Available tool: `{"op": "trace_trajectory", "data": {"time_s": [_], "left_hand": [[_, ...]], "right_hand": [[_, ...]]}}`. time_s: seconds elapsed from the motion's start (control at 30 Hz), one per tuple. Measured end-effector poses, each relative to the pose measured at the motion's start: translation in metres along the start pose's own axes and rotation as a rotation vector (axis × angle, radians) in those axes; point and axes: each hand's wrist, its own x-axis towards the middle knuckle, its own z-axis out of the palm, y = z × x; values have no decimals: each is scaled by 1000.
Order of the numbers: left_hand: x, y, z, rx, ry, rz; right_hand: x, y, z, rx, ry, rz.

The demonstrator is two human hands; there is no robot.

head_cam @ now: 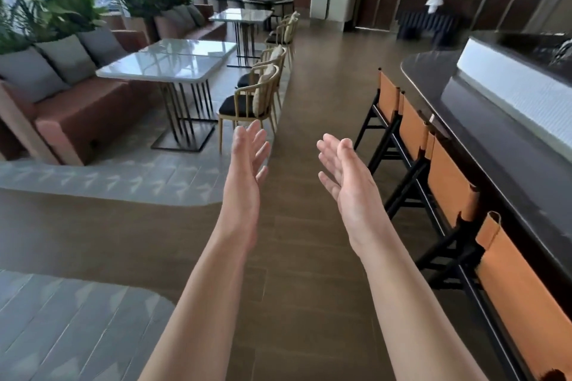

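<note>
We've got a white table on the left, wooden chair beyond our left grip, fingers straight, holding nothing. Same for our right grip, palms facing each other above the floor, orange stools near it.

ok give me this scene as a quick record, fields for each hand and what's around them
place: lounge with brown floor
left hand: open, fingers straight, palm turned inward, holds nothing
right hand: open, palm turned toward the other hand, holds nothing
contact: hands apart, touching nothing
right side: bar stools with tan backs in a row along a dark counter
left side: white tables, wooden chairs, sofa with grey cushions, plants behind
</note>
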Motion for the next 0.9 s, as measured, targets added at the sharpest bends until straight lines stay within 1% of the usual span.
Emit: {"op": "trace_trajectory", "data": {"time_s": [0.07,0.13,0.3,0.53,0.57,0.63,0.9], "left_hand": [[42,-3,0,3,-38,-3],[83,-5,1,15,-54,-28],[166,-20,15,30,-89,-55],[305,-70,56,54,-114,-123],[340,-84,70,58,-111,-122],[369,-90,80,69,-114,-132],[531,-118,140,70,-97,-139]], "right_hand": [[39,1,10,5,21,-24],[77,4,18,11,29,-10],[158,18,15,29,67,13],[299,53,-19,39,126,52],[336,63,-30,37,133,52],[364,67,-36,32,125,66],[550,66,-78,54,94,57]]}}
